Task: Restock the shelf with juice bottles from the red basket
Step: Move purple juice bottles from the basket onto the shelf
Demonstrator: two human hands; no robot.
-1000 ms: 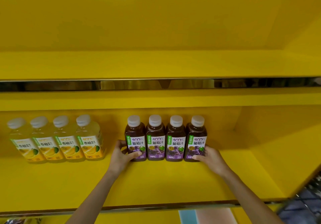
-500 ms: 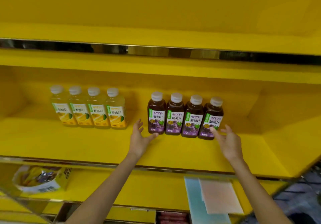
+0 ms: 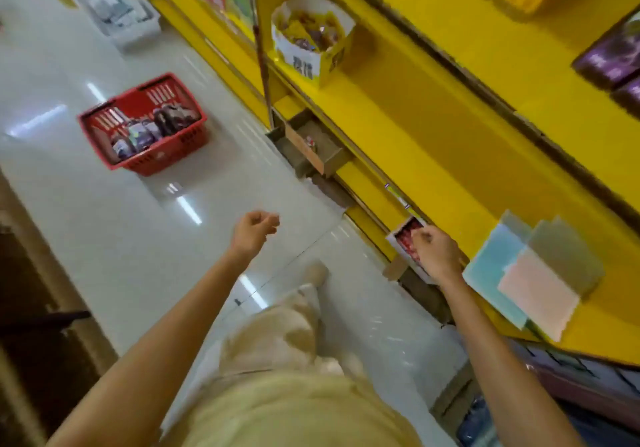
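Nearest, two bare arms reach over the pale floor [image 3: 104, 224]: the left grip [image 3: 254, 231] hangs in the air, fingers loosely curled round nothing. The right grip [image 3: 437, 256], likewise slack and holding nothing, hovers just beside the lower edge of the yellow shelf [image 3: 433, 127]. Farther left, the red basket [image 3: 162, 160] stands on the floor, well apart from both, with dark juice bottles [image 3: 166, 119] lying inside.
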